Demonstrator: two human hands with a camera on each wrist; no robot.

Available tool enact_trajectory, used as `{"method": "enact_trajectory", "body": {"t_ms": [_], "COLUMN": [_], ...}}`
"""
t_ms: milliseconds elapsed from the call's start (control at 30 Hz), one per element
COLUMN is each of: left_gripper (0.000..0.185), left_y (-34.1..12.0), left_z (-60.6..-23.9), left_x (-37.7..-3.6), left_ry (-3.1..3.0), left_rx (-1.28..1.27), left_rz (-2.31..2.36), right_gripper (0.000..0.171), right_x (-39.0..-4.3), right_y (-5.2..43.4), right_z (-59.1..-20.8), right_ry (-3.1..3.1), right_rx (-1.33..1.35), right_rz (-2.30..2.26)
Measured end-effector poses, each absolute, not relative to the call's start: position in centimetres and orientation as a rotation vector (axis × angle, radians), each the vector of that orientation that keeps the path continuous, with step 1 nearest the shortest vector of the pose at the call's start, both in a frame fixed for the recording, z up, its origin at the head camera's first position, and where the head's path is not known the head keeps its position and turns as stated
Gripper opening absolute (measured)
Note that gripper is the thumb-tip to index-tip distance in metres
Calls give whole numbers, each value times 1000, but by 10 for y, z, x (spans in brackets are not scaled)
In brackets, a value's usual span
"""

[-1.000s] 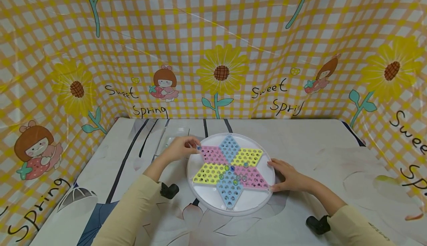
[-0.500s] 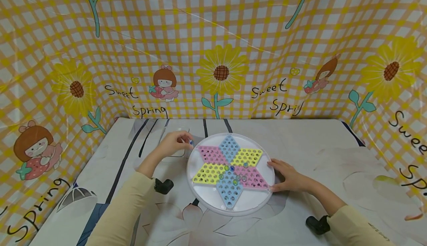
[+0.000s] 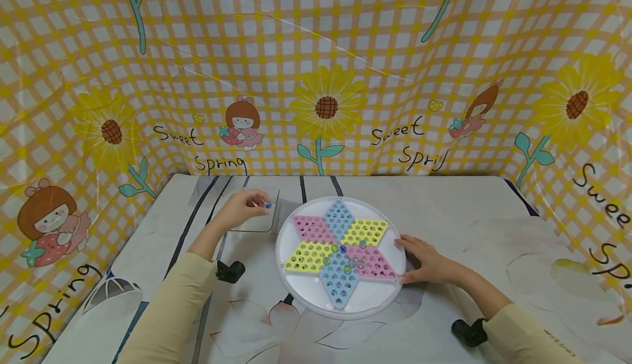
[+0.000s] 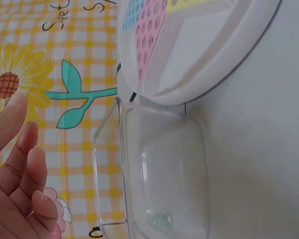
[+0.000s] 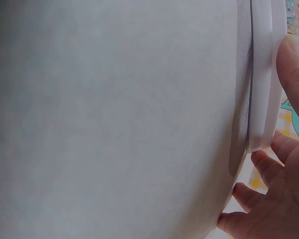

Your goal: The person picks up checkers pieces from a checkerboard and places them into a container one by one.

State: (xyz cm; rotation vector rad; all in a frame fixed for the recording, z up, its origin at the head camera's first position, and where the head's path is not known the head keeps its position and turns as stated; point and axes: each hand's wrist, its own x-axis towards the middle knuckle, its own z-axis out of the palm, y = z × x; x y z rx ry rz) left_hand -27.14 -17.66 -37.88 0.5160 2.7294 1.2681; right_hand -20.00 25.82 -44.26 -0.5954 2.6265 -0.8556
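Cloth [image 3: 326, 29] hangs behind box [image 4: 184, 172] and board [image 3: 307, 287]; left fingers [image 3: 257, 193] pinch marble [image 3: 268, 205], right fingers [image 3: 411, 242] spread.

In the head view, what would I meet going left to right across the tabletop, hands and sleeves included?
Left sleeve → left hand → blue marble at its fingertips → round white game board → right hand at the board's rim → right sleeve.

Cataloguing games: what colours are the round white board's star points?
Star points: pink, yellow, light blue; best in head view.
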Motion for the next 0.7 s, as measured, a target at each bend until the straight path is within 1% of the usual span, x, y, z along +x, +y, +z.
{"method": "enact_trajectory", "body": {"t_ms": [267, 700], "left_gripper": [23, 25], "left_y": [-193, -211], "left_z": [-379, -379], "left_x": [-276, -273], "left_ry": [2714, 2701], "left_rx": [471, 386], "left_rz": [1259, 1301], "right_gripper": [88, 87], "right_x": [-200, -201], "right_y": [258, 261], "right_z": [-443, -447], "right_ry": [2628, 2645], "right_rx": [-593, -633], "right_rz": [-862, -855]}}
